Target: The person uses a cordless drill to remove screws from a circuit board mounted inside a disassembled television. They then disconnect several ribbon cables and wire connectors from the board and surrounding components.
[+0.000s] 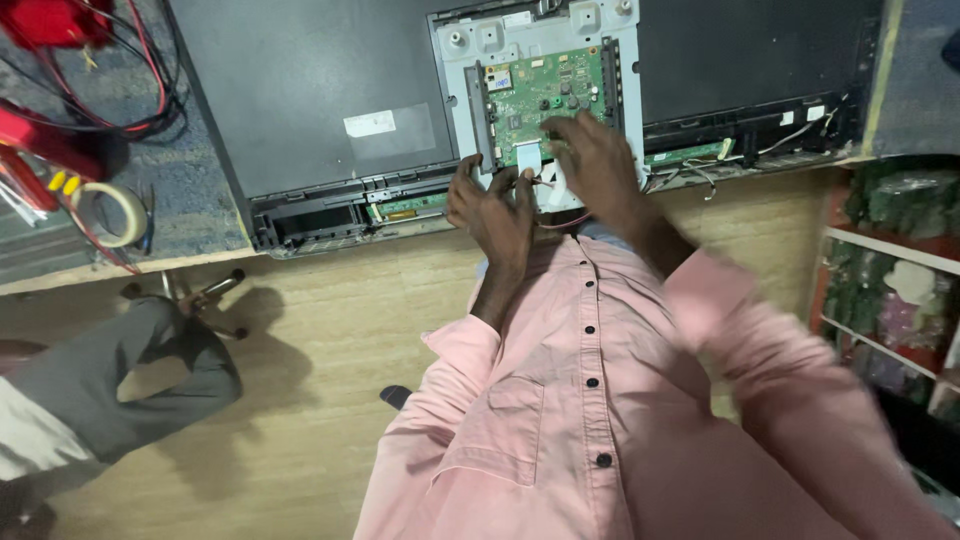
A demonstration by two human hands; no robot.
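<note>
A flat screen set lies face down on the bench, its black back panel showing. A grey metal plate in the middle carries a green circuit board. My left hand rests at the plate's lower edge, fingers curled near a white flat cable connector. My right hand lies over the board's lower right corner, fingers spread and blurred; what it pinches is hidden. Thin wires run along the set's lower edge.
A roll of tape and red tools with cables lie at the bench's left. Another person's grey trouser leg is at lower left over the wooden floor. Shelves with packets stand at right.
</note>
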